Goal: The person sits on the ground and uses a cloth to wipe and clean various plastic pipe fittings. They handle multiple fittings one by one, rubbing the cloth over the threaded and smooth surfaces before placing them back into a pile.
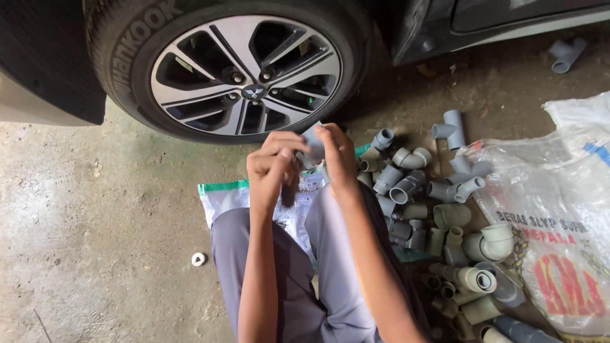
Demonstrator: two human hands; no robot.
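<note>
Near the frame's centre, left hand and right hand are pinching a grey pipe fitting with closed fingers, raising it to see.

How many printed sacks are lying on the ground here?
2. A big white sack lies at the right beside the pile of pipe fittings; a smaller green-edged sack lies under the person's knees, partly hidden.

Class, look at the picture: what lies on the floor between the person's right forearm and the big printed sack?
In the head view, a heap of grey pipe fittings, elbows and tees, lies between the right forearm and the printed sack.
</note>
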